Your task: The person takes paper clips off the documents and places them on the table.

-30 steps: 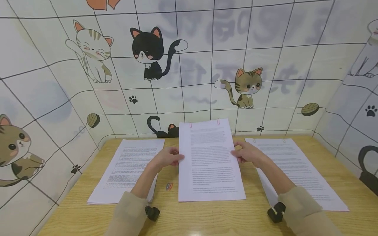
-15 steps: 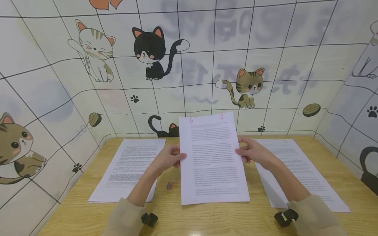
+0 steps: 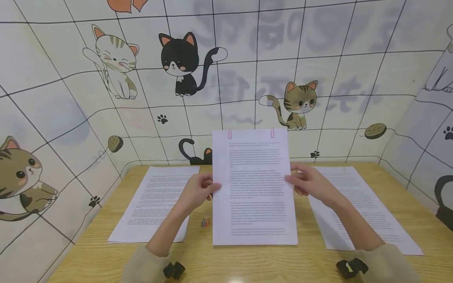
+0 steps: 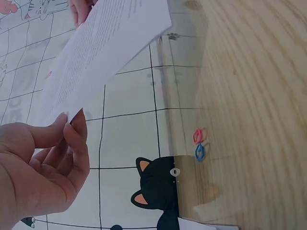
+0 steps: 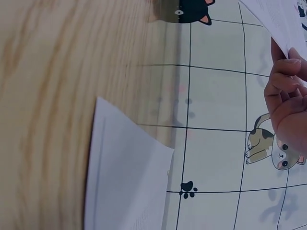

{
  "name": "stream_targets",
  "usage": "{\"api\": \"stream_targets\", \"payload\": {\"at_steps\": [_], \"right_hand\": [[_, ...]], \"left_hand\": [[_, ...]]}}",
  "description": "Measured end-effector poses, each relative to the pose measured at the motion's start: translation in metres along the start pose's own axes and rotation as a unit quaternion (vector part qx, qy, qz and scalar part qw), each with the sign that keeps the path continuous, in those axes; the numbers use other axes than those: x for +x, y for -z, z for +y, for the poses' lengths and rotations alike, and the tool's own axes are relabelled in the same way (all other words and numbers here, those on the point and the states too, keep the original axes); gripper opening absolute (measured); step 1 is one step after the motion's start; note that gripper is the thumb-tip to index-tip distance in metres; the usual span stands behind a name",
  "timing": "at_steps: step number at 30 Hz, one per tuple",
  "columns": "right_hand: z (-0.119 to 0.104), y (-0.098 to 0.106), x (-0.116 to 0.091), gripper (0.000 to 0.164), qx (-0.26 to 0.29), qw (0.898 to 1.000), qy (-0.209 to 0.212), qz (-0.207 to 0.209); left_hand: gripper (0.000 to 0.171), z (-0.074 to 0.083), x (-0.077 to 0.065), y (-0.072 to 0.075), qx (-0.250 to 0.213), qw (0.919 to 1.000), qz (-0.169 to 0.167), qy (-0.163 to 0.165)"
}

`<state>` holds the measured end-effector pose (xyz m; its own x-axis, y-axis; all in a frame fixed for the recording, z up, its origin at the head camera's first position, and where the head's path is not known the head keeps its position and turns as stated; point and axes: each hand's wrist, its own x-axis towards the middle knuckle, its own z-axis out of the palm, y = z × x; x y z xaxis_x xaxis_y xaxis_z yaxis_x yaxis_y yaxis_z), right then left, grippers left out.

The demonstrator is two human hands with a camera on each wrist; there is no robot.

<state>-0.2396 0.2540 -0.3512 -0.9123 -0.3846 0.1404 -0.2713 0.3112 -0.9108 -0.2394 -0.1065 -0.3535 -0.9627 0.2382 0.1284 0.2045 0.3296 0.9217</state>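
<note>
A stack of printed paper stands nearly upright over the middle of the table, with two pink paper clips on its top edge. My left hand pinches its left edge between thumb and fingers. On the opposite edge, my right hand pinches it at about the same height. The left wrist view shows the left thumb pressed on the sheets, fingers curled behind. In the right wrist view the right hand grips the paper's edge at the upper right.
Another printed stack lies on the table at the left. A third stack lies at the right, a clip at its top edge. One blue and one red paper clip lie left of the held stack. A cat-patterned wall covering stands behind the table.
Both hands have tilted the held stack more upright, and its top edge has risen. The right hand has shifted slightly to the right. The stacks on the table have stayed put.
</note>
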Motion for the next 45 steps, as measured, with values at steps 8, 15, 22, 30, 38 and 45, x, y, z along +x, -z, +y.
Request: {"api": "stream_targets", "payload": {"at_steps": [8, 15, 22, 30, 38, 45], "right_hand": [[-0.009, 0.004, -0.007, 0.021, -0.023, 0.999, 0.034, 0.008], [-0.01, 0.005, -0.01, 0.015, -0.045, 0.997, 0.066, 0.009], [-0.01, 0.005, -0.01, 0.019, -0.051, 0.996, 0.066, 0.015], [-0.013, 0.003, -0.013, 0.016, -0.071, 0.995, 0.071, 0.022], [-0.013, -0.001, -0.015, 0.025, -0.103, 0.994, 0.038, 0.028], [-0.012, -0.003, -0.013, 0.028, -0.123, 0.992, 0.029, 0.026]], "left_hand": [[0.009, 0.006, -0.005, -0.004, -0.005, 0.9999, 0.005, -0.014], [0.011, 0.01, -0.009, -0.005, -0.005, 0.9997, -0.006, -0.022], [0.012, 0.011, -0.011, -0.005, -0.013, 0.9993, -0.025, -0.025], [0.008, 0.008, -0.011, -0.005, -0.006, 0.999, -0.042, -0.013], [0.009, 0.004, -0.011, -0.004, 0.011, 0.9981, -0.058, -0.017], [0.005, 0.006, -0.011, -0.001, 0.029, 0.9972, -0.05, -0.046]]}}
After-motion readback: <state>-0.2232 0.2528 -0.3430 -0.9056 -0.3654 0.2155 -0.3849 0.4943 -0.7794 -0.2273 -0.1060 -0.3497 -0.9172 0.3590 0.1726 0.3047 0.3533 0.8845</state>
